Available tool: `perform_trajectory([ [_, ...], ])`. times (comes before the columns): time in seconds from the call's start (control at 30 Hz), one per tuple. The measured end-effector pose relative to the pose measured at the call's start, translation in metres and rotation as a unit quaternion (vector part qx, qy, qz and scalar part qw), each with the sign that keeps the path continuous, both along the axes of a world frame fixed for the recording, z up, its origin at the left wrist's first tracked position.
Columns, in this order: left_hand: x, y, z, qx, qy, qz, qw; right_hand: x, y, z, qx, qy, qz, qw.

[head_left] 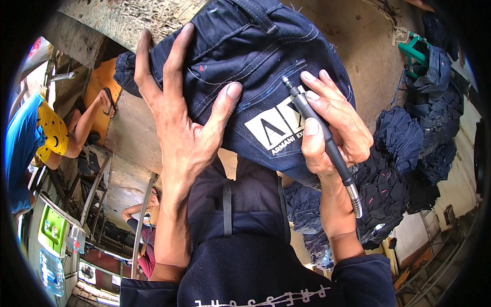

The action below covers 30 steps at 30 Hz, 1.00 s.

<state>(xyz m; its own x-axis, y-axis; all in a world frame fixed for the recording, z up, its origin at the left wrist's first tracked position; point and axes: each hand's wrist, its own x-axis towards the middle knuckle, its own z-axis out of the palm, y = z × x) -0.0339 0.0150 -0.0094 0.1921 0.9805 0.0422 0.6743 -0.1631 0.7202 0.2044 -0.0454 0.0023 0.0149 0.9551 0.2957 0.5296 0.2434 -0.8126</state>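
A dark navy pair of jeans (276, 53) is spread in front of me, with a belt loop, stitched seams and a white printed patch showing. My left hand (186, 117) lies over its left part, fingers spread and pressing on the cloth. In my right hand (337, 123) is a black pen-shaped rotary tool (335, 156), gripped between thumb and fingers. A ribbed metal flexible end comes out of its back. The metal tip points up and left, close to a worn blue line along a pocket seam; whether it touches the cloth I cannot tell.
Heaps of dark garments (378, 189) lie on the right, below a green plastic stool (413, 51). A rough wooden board (128, 23) is at the upper left. On the left are a person in yellow shorts (53, 128) and another person's arm (134, 210).
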Motion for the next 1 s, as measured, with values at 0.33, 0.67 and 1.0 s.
perform_trajectory([
  [0.33, 0.000, -0.004, -0.003, -0.033, -0.028, 0.016, 0.999, 0.007, -0.006, -0.004, 0.020, 0.009, -0.027, 0.999],
  [0.67, -0.035, 0.042, 0.049, 0.037, 0.126, -0.091, 0.987, 0.028, -0.119, 0.044, -0.107, -0.001, -0.412, 0.905],
  [1.0, 0.079, 0.045, 0.063, 0.098, 0.108, -0.166, 0.975, 0.095, -0.190, 0.021, -0.149, 0.062, -0.463, 0.871],
])
